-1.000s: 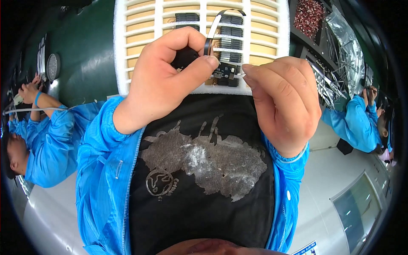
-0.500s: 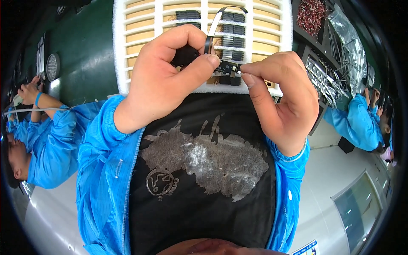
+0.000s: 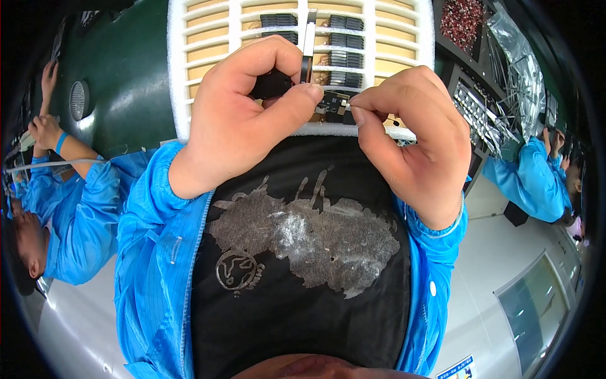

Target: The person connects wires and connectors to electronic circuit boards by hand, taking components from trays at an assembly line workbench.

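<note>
I hold both hands up close before my chest, over the near edge of the white slotted foam tray (image 3: 189, 76). My left hand (image 3: 243, 117) has its fingers closed around a small black part (image 3: 273, 84), thumb pressed along its near side and forefinger curled over the top, and a thin flat strip (image 3: 308, 38) rises from it almost straight upward, its long axis pointing away from me across the tray. Just to the right of my left thumb tip sits a small dark circuit piece (image 3: 333, 103), and my right hand (image 3: 413, 148) comes at it from the right with the thumb and forefinger narrowed to a pinch on something fine and pale at its edge; what exactly is between those fingertips is too small to tell. So the piece lies between the two hands, touching or nearly touching both, the left nearer the black part and the right nearer the circuit piece. Behind it the tray's ribs and the dark parts (image 3: 346, 44) set in its rows stand close; open room is only toward me, above my black shirt (image 3: 303, 284).
</note>
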Demonstrator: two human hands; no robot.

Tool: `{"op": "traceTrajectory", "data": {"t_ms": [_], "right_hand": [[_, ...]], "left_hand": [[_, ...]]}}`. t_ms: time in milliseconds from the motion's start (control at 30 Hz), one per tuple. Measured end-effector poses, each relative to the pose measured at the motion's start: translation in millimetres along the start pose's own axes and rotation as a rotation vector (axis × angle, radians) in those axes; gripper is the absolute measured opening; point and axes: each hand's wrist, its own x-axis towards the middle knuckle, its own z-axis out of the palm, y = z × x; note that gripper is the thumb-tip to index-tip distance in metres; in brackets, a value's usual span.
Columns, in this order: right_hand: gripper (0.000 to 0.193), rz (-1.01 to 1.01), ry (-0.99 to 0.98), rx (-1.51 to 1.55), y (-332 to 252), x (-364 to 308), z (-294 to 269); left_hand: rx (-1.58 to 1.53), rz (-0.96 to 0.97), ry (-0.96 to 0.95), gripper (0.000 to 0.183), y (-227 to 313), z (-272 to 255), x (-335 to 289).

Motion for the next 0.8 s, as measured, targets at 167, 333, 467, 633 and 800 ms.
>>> {"op": "traceTrajectory", "data": {"t_ms": [167, 333, 467, 633, 800], "right_hand": [[0.021, -0.048, -0.017, -0.056, 2.8, 1.0, 1.6], [0.022, -0.051, -0.04, -0.106, 0.7, 0.7, -0.3], [0.023, -0.066, -0.046, -0.122, 0.2, 0.3, 0.5], [0.021, -0.053, -0.064, -0.098, 1.0, -0.2, 0.0], [0.02, -0.022, -0.06, -0.08, -0.2, -1.1, 0.4]], "left_hand": [[0.047, -0.044, -0.019, 0.007, 0.3, -2.9, -0.2], [0.056, -0.036, -0.027, 0.008, 0.7, -3.1, -0.3], [0.064, -0.031, -0.025, 0.009, 1.7, -3.3, 0.1], [0.067, -0.033, -0.015, 0.01, 2.5, -2.2, 0.0], [0.09, -0.032, -0.031, 0.009, 2.3, -3.4, 0.2]]}}
